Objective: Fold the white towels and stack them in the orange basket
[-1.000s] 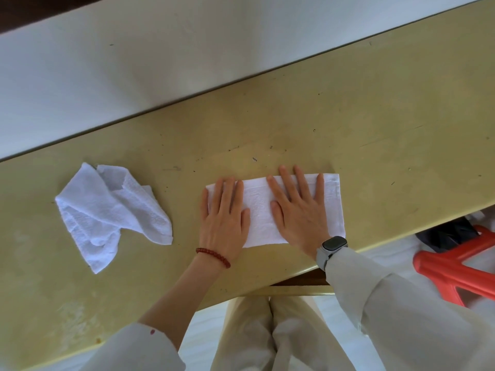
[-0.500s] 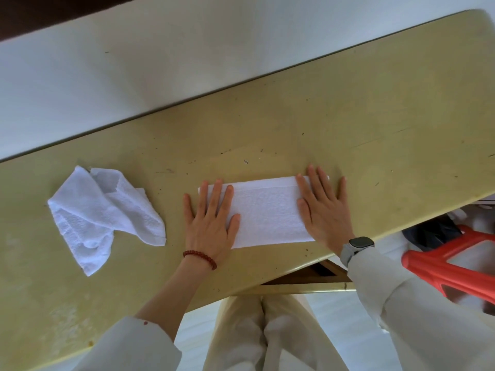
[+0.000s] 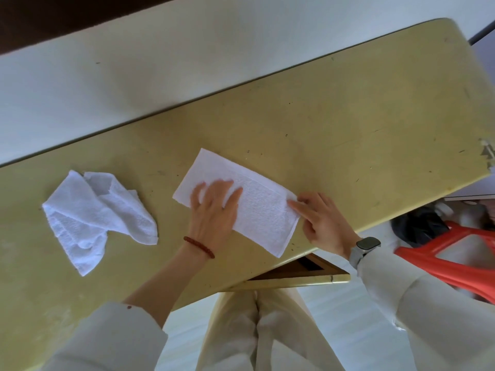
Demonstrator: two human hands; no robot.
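A folded white towel (image 3: 257, 202) lies as a long strip on the yellow table (image 3: 334, 124), slanted with one end toward the wall and the other near the front edge. My left hand (image 3: 214, 212) rests flat on the strip's middle with straight fingers. My right hand (image 3: 321, 220) is at the strip's right end, its index finger touching the corner while the other fingers curl. A second white towel (image 3: 99, 212) lies crumpled on the table to the left. Part of the orange basket (image 3: 455, 263) shows on the floor at the right.
A white wall runs along the table's far edge. The table's right end is rounded, with chipped paint at its corner (image 3: 486, 153). A dark object (image 3: 417, 226) sits beside the basket. My legs are under the table's front edge.
The folded towel has turned from lying level to slanting. My left hand moved onto its middle, and my right hand slid off to its right end.
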